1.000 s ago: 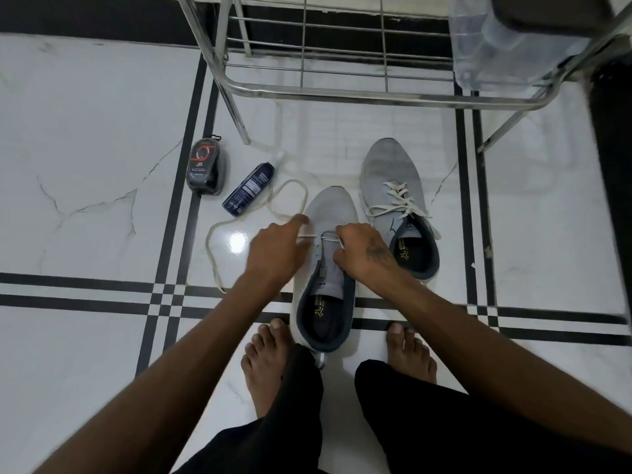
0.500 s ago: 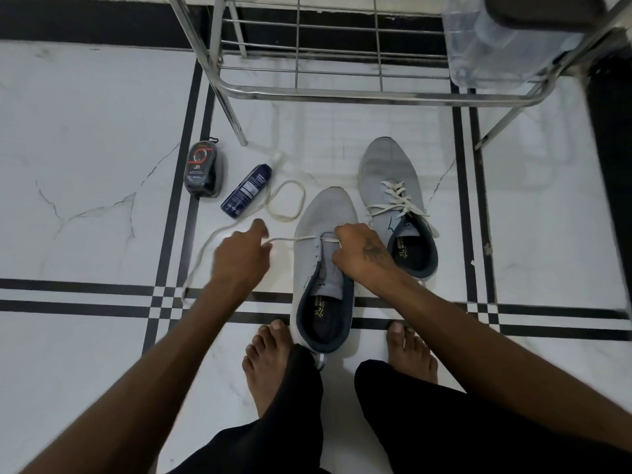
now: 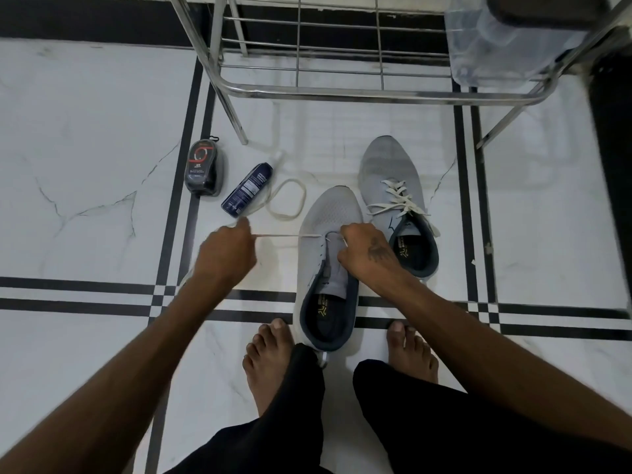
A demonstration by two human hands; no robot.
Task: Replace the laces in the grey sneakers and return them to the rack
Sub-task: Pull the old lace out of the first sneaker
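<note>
The grey mesh sneaker with the dark collar (image 3: 328,268) that I'm lacing stands on the white marble floor (image 3: 85,131), heel between my bare feet, toe toward the steel wire shoe rack (image 3: 342,90). My right hand (image 3: 367,254) rests on its tongue with fingers curled at the first eyelets, apparently pinching the lace there, though the fingertips are hidden. My left hand (image 3: 227,253), left of the sneaker, pinches the white flat lace (image 3: 284,236) and draws it taut sideways out of the eyelet; the slack curls in a loop on the floor beyond the toe.

I judge the main risk to be pulling too far, so the two ends come out uneven, or the far end slips through if my right hand lets go. The sideways tug could also drag the shoe, or sweep the loop against the dark blue spray bottle (image 3: 248,189) lying just left of the sneaker's toe.

Right of the sneaker, nearly touching, sits its laced grey partner (image 3: 390,176). Further left of the bottle stands a black shoe-polish sponge case (image 3: 203,172). The rack's low shelf holds only a clear plastic container (image 3: 496,46) at its right end; its contents I cannot tell.
</note>
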